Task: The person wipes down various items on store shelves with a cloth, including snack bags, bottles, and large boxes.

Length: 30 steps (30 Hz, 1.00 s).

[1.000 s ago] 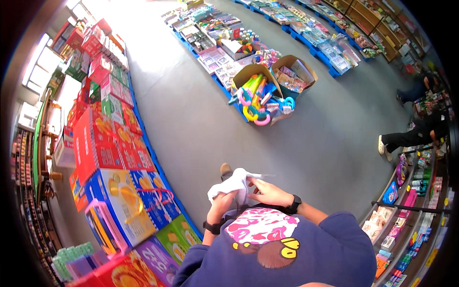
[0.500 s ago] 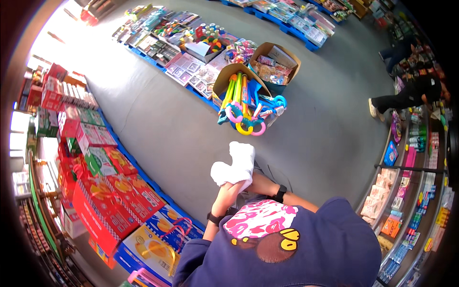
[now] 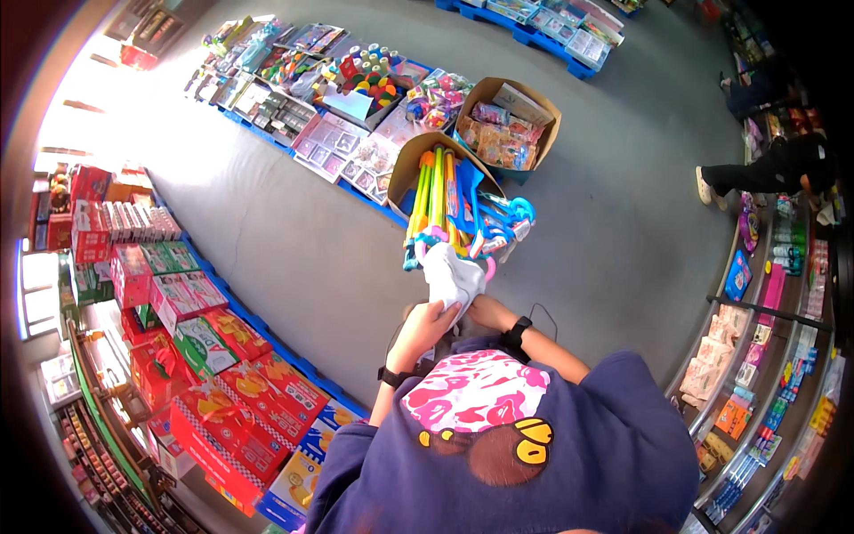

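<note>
A crumpled white cloth (image 3: 452,274) stretches out in front of my body, its exact kind unclear. My left hand (image 3: 431,322) has its fingers closed round the near left side of it. At its lower right edge my right hand (image 3: 487,313) also grips, fingers partly hidden by the cloth. Just beyond, the far end of the cloth overlaps, in view, the curved pink handles of long colourful sticks (image 3: 438,191), which stand in an open cardboard box (image 3: 402,176). I cannot tell whether the cloth touches them.
A second open carton (image 3: 550,133) with packaged goods stands behind. Left of it, a low blue pallet (image 3: 286,142) carries many small goods. Red gift boxes (image 3: 231,427) are stacked along my left, and stocked shelves (image 3: 756,374) line my right. A person in black trousers (image 3: 747,180) is at the far right.
My hands have come out from under the white cloth and now grip its near end. The cloth has become longer and narrower, and the view has moved nearer the stick box.
</note>
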Available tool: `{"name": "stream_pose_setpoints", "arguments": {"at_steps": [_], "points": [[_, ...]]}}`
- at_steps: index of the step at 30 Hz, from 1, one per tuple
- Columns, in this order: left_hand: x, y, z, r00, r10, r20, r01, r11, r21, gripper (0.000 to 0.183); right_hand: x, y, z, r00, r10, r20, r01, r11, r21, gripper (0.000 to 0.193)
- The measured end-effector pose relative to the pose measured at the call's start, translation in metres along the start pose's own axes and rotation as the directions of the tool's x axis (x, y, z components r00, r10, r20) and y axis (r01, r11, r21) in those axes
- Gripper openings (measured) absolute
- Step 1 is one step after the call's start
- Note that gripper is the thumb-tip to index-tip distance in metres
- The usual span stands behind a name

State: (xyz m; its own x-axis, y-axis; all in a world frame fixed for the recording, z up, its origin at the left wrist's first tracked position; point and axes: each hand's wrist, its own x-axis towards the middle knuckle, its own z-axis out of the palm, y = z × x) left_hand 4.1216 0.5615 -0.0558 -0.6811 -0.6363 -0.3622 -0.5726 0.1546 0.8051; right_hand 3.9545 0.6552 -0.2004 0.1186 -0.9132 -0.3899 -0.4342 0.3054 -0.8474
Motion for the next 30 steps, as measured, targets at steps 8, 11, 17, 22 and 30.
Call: {"name": "stream_pose_setpoints", "arguments": {"at_steps": [8, 11, 17, 22, 30], "points": [[0.083, -0.034, -0.018, 0.979, 0.045, 0.201, -0.128, 0.896, 0.425, 0.025, 0.043, -0.006, -0.036, 0.877, 0.481, 0.025, -0.347, 0.596, 0.724, 0.053], [0.121, -0.077, -0.017, 0.906, 0.213, 0.365, -0.334, 0.889, 0.312, 0.017, 0.069, -0.022, -0.049, 0.866, 0.343, 0.364, -0.397, 0.031, 0.917, 0.045], [0.188, -0.167, -0.007, 0.748, 0.026, 0.663, -0.394, 0.821, 0.413, 0.028, 0.128, 0.016, -0.008, 0.709, 0.596, 0.377, -0.469, -0.001, 0.883, 0.034], [0.207, -0.184, -0.015, 0.679, 0.123, 0.724, -0.52, 0.777, 0.356, 0.026, 0.172, 0.048, 0.028, 0.607, 0.779, 0.156, -0.432, 0.159, 0.888, 0.041], [0.212, -0.225, -0.046, 0.646, 0.05, 0.761, -0.446, 0.834, 0.324, 0.019, 0.235, 0.046, 0.051, 0.693, 0.702, -0.164, -0.703, 0.709, 0.061, 0.067]]}}
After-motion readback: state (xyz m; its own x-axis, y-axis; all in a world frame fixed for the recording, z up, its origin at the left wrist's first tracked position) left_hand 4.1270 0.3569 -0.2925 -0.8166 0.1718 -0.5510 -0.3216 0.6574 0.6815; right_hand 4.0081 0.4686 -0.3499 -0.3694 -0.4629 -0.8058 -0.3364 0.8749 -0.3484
